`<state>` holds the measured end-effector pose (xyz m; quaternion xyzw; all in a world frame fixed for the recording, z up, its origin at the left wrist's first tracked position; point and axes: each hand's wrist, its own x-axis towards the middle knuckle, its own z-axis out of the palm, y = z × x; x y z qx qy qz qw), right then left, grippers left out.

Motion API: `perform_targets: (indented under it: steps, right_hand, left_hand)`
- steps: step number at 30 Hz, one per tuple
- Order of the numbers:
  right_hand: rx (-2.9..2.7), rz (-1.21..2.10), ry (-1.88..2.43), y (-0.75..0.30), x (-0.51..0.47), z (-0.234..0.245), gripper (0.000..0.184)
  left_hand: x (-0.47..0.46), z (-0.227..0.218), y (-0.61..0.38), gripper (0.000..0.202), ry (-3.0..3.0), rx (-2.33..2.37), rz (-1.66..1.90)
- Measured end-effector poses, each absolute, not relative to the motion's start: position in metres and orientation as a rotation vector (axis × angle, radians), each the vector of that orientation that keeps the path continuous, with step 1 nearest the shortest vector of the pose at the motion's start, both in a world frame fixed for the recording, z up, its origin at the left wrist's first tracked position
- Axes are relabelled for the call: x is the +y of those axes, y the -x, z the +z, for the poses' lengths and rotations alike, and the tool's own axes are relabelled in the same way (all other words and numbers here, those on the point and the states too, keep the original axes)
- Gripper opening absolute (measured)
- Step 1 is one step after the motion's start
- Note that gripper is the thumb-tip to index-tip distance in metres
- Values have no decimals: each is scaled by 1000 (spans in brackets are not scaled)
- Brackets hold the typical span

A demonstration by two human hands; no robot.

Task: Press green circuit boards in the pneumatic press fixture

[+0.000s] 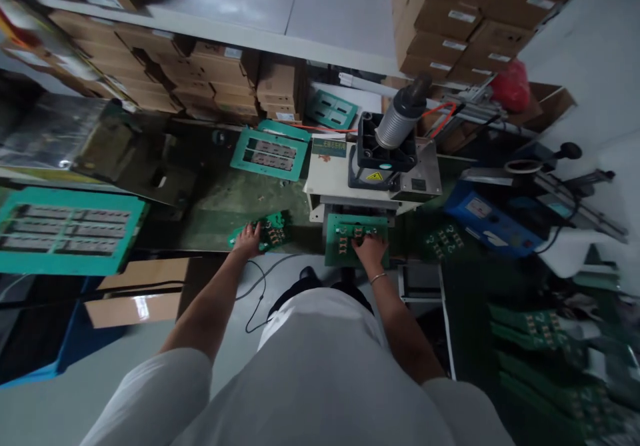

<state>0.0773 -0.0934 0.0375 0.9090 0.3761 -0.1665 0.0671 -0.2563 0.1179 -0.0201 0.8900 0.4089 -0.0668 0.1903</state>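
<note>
Pale shirt point(310, 373) up close! Left hand point(249, 238), fingers slightly spread, sits on boards point(275, 231) by the table's point(215, 199) front edge; right hand point(371, 249), fingers bent, tops the green plate point(334, 256) straddling that edge. Can't tell either's grip. Press point(383, 159) looms behind, teal frame point(241, 156) left, blue machine point(493, 218) right.

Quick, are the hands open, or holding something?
Left hand: resting on a green circuit board; grip can't be told.
Right hand: at the green panel; grip can't be told.

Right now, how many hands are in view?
2: left hand on green circuitry; right hand at the green panel in front of the machine. None appear hidden.
</note>
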Motion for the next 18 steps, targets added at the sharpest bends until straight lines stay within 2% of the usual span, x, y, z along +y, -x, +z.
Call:
perform_targets:
  steps: [4, 9, 15, 18]
  right_hand:
    - [1198, -505, -2684, -80, -88, 32, 50]
    - [1379, -488, -2613, -110, -102, 30, 60]
    - [1878, -431, -2368, -172, -145, 4, 98]
    - [2020, -430, -2248, -194, -159, -13, 99]
  left_hand:
    - [112, -31, 245, 84, -2524, 1173, -220]
    - [89, -43, 183, 96, -2555, 976, -194]
    - [46, -49, 93, 101, -2593, 378, -57]
    - [36, -54, 75, 100, -2597, 359, -112]
